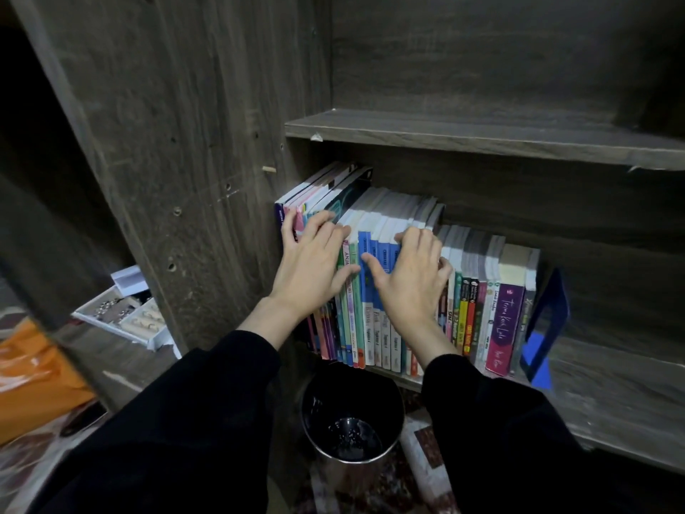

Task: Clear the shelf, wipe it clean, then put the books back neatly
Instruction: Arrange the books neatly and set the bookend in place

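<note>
A row of books stands upright on a dark wooden shelf, filling its left half, with taller books at the far left. My left hand lies on the tops and spines of the left books, fingers spread over their upper edges. My right hand rests on the blue-spined books in the middle, fingers curled over their tops. A blue bookend stands at the right end of the row.
An upper shelf board hangs just above the books. A black bin stands on the floor under the shelf. To the left, a white tray of small items and an orange bag lie on a lower surface.
</note>
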`<state>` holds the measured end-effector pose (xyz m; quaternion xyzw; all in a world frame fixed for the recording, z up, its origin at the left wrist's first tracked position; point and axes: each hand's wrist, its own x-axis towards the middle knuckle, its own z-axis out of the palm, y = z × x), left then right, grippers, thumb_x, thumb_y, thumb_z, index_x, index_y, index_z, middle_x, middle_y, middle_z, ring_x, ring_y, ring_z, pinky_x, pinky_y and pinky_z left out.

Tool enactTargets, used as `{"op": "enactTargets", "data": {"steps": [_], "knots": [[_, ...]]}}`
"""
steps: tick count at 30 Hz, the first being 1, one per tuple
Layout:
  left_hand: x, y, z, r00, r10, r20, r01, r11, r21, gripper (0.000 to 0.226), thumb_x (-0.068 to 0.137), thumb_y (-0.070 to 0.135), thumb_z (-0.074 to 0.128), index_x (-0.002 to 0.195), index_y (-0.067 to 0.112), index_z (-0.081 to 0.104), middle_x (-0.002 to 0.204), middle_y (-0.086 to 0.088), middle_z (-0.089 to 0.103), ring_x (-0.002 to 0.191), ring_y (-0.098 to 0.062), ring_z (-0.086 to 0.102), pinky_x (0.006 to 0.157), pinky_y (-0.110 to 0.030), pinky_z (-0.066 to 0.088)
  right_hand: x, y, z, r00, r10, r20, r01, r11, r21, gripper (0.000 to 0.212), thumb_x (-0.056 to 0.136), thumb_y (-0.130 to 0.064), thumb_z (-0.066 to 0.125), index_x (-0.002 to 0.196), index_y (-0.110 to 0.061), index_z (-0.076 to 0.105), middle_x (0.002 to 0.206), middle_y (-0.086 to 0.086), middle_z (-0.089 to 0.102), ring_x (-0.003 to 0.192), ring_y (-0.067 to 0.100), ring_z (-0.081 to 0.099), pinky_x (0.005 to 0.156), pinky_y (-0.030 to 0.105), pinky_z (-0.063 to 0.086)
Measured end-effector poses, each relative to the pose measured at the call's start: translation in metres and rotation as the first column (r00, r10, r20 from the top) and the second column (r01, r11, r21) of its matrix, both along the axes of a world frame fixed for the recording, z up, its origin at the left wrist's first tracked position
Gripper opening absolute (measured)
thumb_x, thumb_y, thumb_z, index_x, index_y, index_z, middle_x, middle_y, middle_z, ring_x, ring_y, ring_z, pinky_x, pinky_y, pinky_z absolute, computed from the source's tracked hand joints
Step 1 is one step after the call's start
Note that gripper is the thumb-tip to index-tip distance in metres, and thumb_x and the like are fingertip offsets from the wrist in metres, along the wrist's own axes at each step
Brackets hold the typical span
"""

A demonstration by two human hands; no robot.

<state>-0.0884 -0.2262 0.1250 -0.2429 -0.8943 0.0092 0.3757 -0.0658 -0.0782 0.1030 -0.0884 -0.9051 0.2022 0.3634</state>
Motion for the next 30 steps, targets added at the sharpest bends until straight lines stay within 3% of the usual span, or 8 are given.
{"op": "enactTargets", "data": {"steps": [6,13,16,18,19,25,30], "knots": [[-0.001,0.003,-0.001,0.997,0.055,-0.047,-0.057,0.998,-0.025,0.049,0.083,0.053,0.061,0.111,0.012,0.065,0.105,-0.003,0.066,0.118,-0.023,0.052,0.109,-0.055,0.013,-0.004,0.004,-0.009,0.991,0.034,-0.133,-0.032,0.999,0.015,0.045,0.082,-0.053,0.063,0.103,-0.014,0.052,0.105,0.004,0.05,0.104,0.024,0.046,0.088,0.046,0.04],[0.002,0.009,0.001,0.993,0.115,-0.012,-0.115,0.993,-0.004,0.049,0.083,0.054,0.06,0.111,0.014,0.065,0.109,-0.003,0.064,0.121,-0.022,0.048,0.11,-0.055,0.014,0.003,0.01,-0.011,0.992,0.095,-0.083,-0.088,0.993,0.08,0.05,0.08,-0.041,0.069,0.118,-0.016,0.05,0.12,0.008,0.05,0.118,0.028,0.044,0.096,0.05,0.039],[0.003,0.007,0.005,0.996,0.086,0.028,-0.086,0.996,0.001,0.052,0.086,0.055,0.055,0.117,0.014,0.061,0.116,-0.004,0.062,0.125,-0.022,0.043,0.11,-0.054,0.01,0.007,0.014,-0.004,0.995,0.088,0.038,-0.095,0.963,0.254,0.074,0.083,-0.043,0.067,0.143,-0.033,0.026,0.126,0.015,0.047,0.12,0.034,0.043,0.097,0.057,0.038],[0.003,0.006,0.008,0.996,0.085,0.04,-0.085,0.996,-0.009,0.056,0.085,0.057,0.052,0.119,0.014,0.06,0.118,-0.003,0.06,0.125,-0.022,0.042,0.109,-0.051,0.006,0.009,0.015,0.006,0.984,0.058,0.171,-0.118,0.923,0.367,0.081,0.089,-0.043,0.059,0.148,-0.046,0.004,0.13,0.018,0.039,0.123,0.036,0.036,0.103,0.061,0.031],[0.003,0.006,0.008,0.995,0.088,0.037,-0.087,0.996,-0.013,0.057,0.084,0.058,0.051,0.119,0.013,0.06,0.117,-0.003,0.061,0.124,-0.022,0.043,0.108,-0.05,0.005,0.009,0.014,0.009,0.975,0.059,0.214,-0.14,0.913,0.384,0.078,0.092,-0.042,0.055,0.148,-0.048,0.001,0.131,0.018,0.035,0.124,0.036,0.033,0.106,0.063,0.026],[0.005,0.007,0.008,0.994,0.097,0.051,-0.097,0.995,-0.004,0.058,0.083,0.057,0.05,0.118,0.012,0.061,0.116,-0.005,0.061,0.124,-0.023,0.044,0.111,-0.054,0.009,0.016,0.006,0.006,0.968,0.12,0.222,-0.177,0.95,0.257,0.064,0.091,-0.032,0.056,0.144,-0.047,0.024,0.147,0.021,0.022,0.14,0.039,0.014,0.109,0.067,0.014],[0.007,0.007,0.009,0.993,0.094,0.074,-0.094,0.996,-0.005,0.058,0.087,0.057,0.049,0.124,0.014,0.057,0.122,-0.003,0.058,0.129,-0.021,0.038,0.113,-0.053,0.007,0.014,0.01,0.0,0.96,0.151,0.235,-0.212,0.942,0.26,0.074,0.089,-0.039,0.058,0.147,-0.049,0.012,0.154,0.019,0.009,0.144,0.038,0.001,0.11,0.067,-0.001]]}}
